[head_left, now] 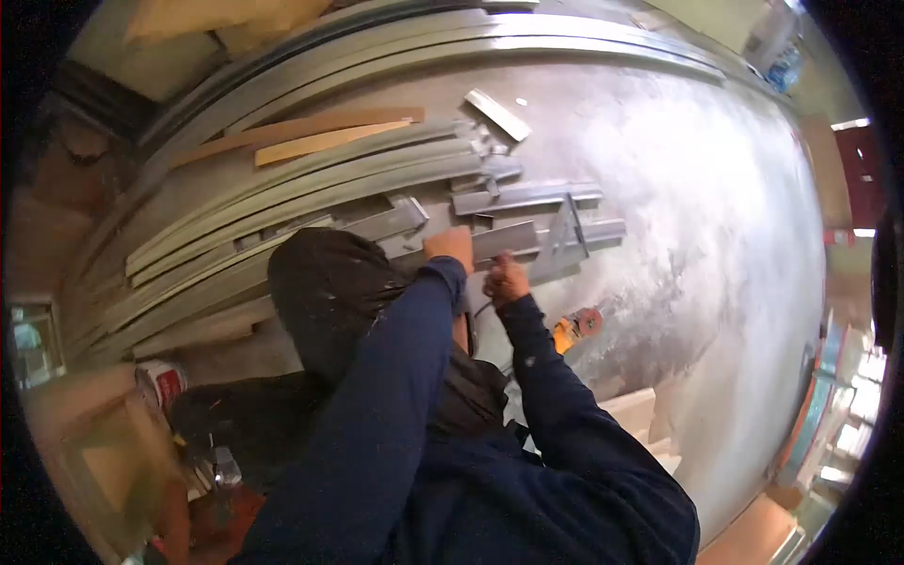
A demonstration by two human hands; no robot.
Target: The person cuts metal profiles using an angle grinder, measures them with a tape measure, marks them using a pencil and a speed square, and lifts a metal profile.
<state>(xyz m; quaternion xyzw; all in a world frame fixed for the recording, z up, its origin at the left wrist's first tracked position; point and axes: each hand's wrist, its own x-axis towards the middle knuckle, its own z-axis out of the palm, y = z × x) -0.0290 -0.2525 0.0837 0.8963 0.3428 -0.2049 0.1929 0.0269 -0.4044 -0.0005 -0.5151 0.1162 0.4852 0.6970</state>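
Note:
My left hand (448, 247) is closed at the edge of a grey metal profile (505, 241) lying on the floor, its fingertips mostly hidden. Close to the same profile, my right hand (508, 281) has its fingers pinched together; what they hold, if anything, is too small to make out. A triangular set square (565, 234) lies across the metal pieces just right of my hands. Behind it rests another short metal profile (527, 197). An angle grinder (571, 330) with a yellow body and reddish disc lies on the floor to the right of my right forearm.
Long metal profiles (311, 193) lie side by side on the left, with wooden strips (330, 141) behind them. More long bars (565, 40) run along the back. A short pale offcut (497, 115) lies beyond my hands. A bucket (162, 384) stands at left.

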